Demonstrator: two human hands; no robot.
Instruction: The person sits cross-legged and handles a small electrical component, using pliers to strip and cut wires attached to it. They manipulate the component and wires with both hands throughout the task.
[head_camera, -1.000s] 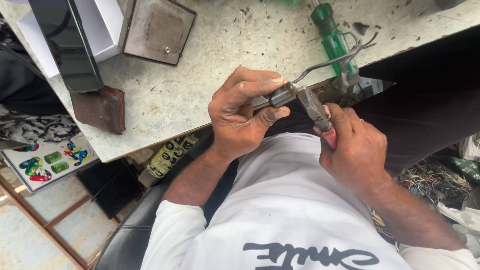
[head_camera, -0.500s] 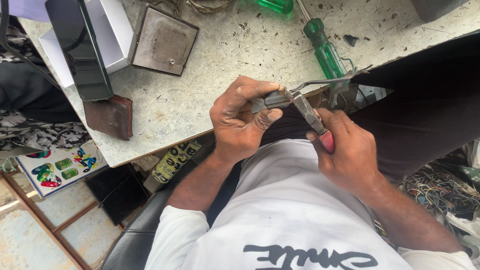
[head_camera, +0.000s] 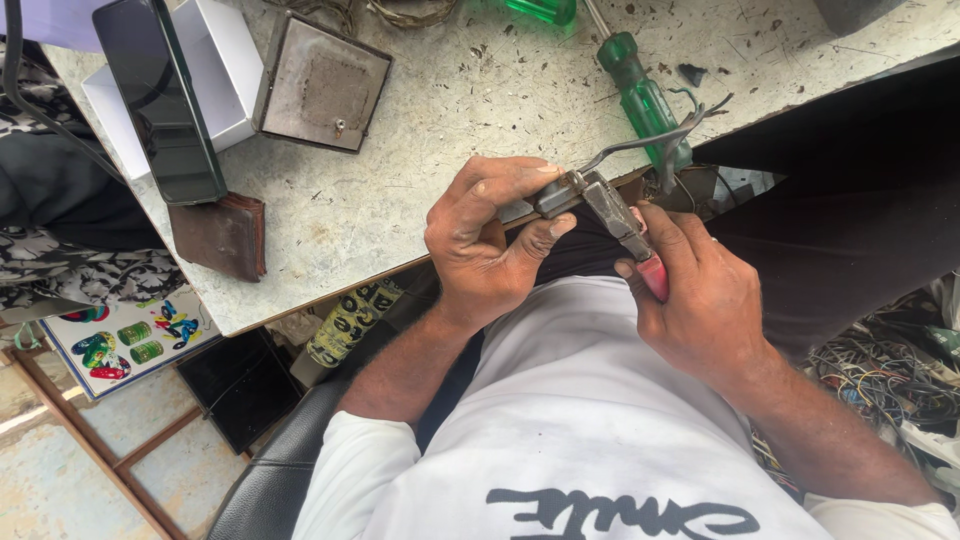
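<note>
Over the worktop (head_camera: 420, 210), left hand (head_camera: 485, 240) pinches seemingly metal part (head_camera: 555, 195); right hand (head_camera: 700, 300) clamps pliers (head_camera: 620, 225).

A green-handled screwdriver (head_camera: 640, 95) lies on the speckled worktop (head_camera: 450, 110) just above the grip, with a second green handle (head_camera: 540, 10) at the top edge. Up and left of the grip sits a flat square metal box (head_camera: 322, 85), and beyond it a white carton (head_camera: 225, 80) with a dark phone (head_camera: 160, 100) leaning on it. A brown wallet (head_camera: 222, 235) lies well left of the grip. Below the worktop edge stand a patterned can (head_camera: 345, 320) and a colourful printed card (head_camera: 125, 340); tangled wires (head_camera: 880, 375) lie far right
</note>
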